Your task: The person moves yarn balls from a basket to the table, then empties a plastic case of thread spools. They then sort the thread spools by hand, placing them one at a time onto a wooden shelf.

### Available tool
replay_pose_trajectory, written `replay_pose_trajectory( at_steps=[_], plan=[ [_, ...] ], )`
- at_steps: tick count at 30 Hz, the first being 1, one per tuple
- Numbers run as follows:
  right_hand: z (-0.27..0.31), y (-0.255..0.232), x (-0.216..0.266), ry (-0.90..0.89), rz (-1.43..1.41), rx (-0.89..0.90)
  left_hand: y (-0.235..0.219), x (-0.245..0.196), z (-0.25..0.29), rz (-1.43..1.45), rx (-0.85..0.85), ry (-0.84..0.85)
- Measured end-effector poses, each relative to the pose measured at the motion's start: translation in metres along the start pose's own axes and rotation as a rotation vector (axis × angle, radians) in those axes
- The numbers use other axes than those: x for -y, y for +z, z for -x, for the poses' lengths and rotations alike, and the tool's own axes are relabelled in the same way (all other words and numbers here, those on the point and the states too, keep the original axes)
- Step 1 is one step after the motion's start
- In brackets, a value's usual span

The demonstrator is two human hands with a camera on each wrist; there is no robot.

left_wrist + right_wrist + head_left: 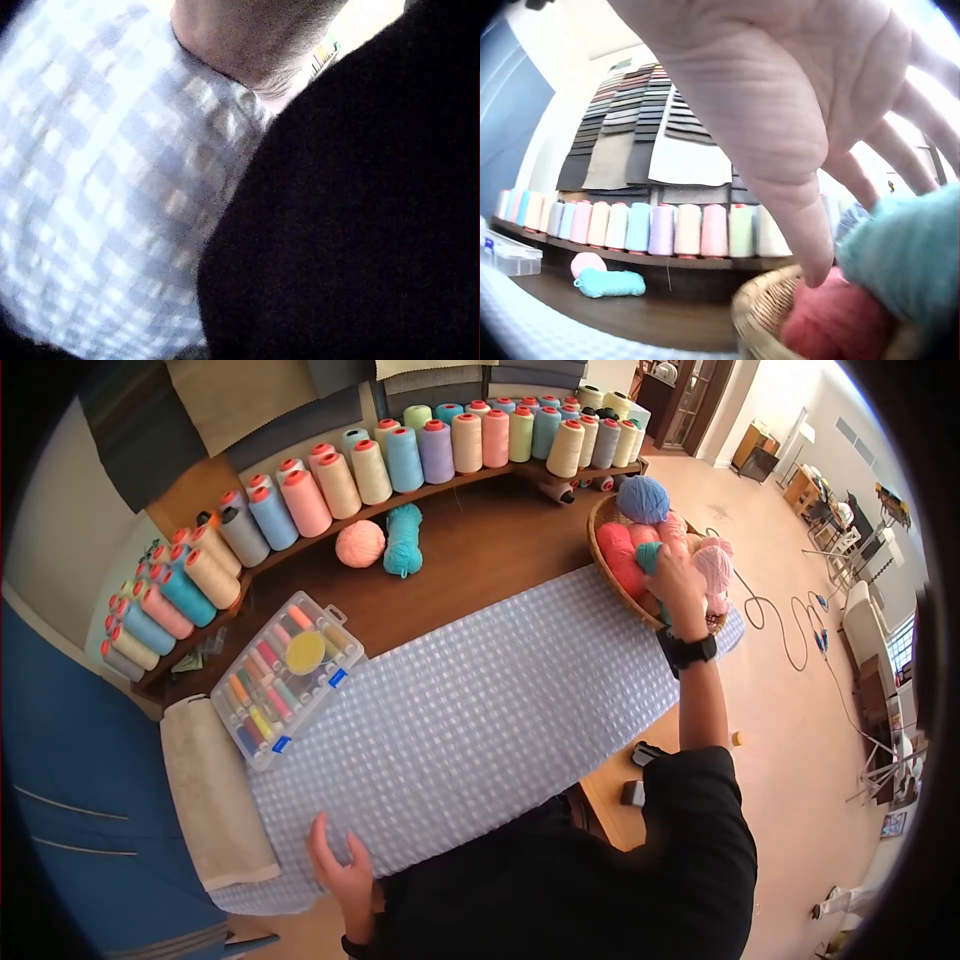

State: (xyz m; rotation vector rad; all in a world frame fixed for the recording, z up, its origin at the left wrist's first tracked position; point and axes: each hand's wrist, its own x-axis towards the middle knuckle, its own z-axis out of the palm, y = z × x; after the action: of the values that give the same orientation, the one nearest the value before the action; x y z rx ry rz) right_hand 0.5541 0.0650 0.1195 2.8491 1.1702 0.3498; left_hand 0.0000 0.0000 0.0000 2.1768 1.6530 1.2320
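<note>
At the wicker basket (606, 568), my right hand (678, 590) grips a teal ball of yarn (648, 557). In the right wrist view, the thumb (810, 240) lies along its near side, beside a red ball of yarn (836, 319), and the teal yarn (907, 255) partly hides the fingertips. Blue (643, 500), coral (622, 560) and pale pink (714, 565) yarn fill the basket around the hand. My left hand (345, 870) hovers with loosely spread fingers over the near edge of the checked cloth (450, 710), holding nothing. The left wrist view shows mostly cloth and black sleeve.
A clear plastic case (285, 680) of small thread spools lies at the left, near a rolled beige towel (220, 800). Peach (360, 544) and turquoise (403, 540) yarn sit at the back. Large thread cones (437, 452) line a curved shelf behind them.
</note>
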Motion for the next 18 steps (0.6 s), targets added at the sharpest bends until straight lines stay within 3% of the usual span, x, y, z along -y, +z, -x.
replay_pose_trajectory(
  at_steps=[3, 5, 6, 8, 11, 13, 16, 18],
  plan=[
    [0.02, 0.014, -0.019, -0.007, -0.01, 0.018, 0.0, 0.0, 0.0, 0.001, 0.002, 0.012],
    [0.033, 0.0, -0.005, -0.055, 0.044, -0.232, 0.0, 0.0, 0.0, 0.012, -0.01, 0.015],
    [0.033, -0.006, 0.009, -0.063, 0.033, -0.237, 0.0, 0.0, -0.001, 0.026, -0.016, 0.021],
    [0.035, -0.021, 0.045, -0.173, -0.378, -0.289, 0.001, 0.0, 0.0, 0.018, -0.024, 0.014],
    [0.024, -0.024, 0.117, -0.245, -0.512, -0.019, 0.002, 0.0, -0.001, 0.029, -0.028, 0.009],
    [0.0, 0.007, 0.166, -0.314, -0.546, 0.026, 0.003, -0.001, 0.0, 0.04, -0.043, 0.007],
    [-0.024, 0.024, 0.228, -0.232, -0.765, 0.112, 0.002, -0.001, 0.0, 0.05, -0.05, 0.014],
    [-0.04, 0.036, 0.249, -0.277, -0.914, 0.135, 0.002, -0.003, 0.0, 0.043, -0.05, -0.039]
  ],
)
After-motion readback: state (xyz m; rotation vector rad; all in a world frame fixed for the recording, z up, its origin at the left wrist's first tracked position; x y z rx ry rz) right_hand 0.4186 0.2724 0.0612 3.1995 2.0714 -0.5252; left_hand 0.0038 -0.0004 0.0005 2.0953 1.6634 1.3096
